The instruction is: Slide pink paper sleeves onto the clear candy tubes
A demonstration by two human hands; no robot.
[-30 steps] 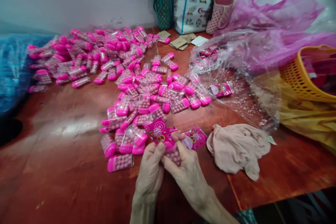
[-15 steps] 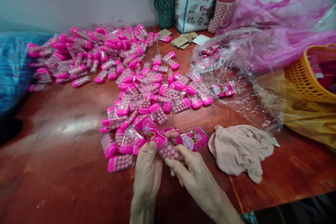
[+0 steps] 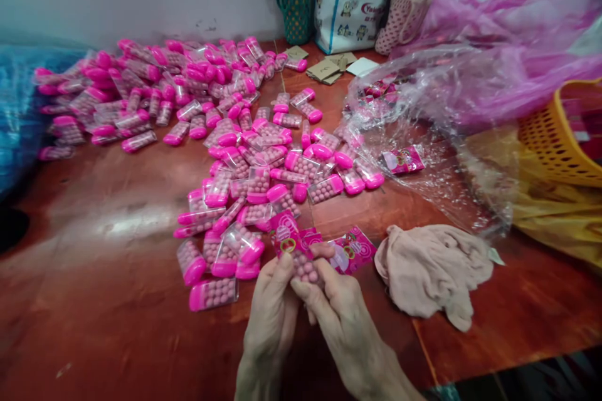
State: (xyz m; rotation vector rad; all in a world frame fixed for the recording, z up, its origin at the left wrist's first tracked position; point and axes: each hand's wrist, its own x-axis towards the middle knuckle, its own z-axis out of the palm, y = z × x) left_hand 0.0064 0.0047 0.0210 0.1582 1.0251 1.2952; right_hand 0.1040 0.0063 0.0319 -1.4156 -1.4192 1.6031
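In front of me, both hands are closed together around one clear plastic candy box [image 3: 305, 268] filled with small pink balls. A pink printed wrapper [image 3: 285, 233] covers the far end of this box; whether the cap is inside it is hidden. My left hand [image 3: 271, 304] pinches where wrapper and box meet, thumb on top. My right hand [image 3: 342, 313] grips the near end of the box between thumb and fingers. Just beyond the fingers lie more printed wrappers [image 3: 355, 249]. To the left spreads a heap of pink-capped candy boxes [image 3: 239, 241].
A crumpled beige cloth [image 3: 433, 272] lies right of my hands. Behind it are a clear plastic bag [image 3: 442, 182], a loose wrapper [image 3: 403, 160] and a yellow basket [image 3: 548, 144]. Cardboard pieces [image 3: 325, 71] and a white printed bag [image 3: 352, 6] stand at the back.
My hands have shifted slightly right and drawn closer together around the box. The wrapper has turned more upright and moved right along with them. The view has tilted slightly.
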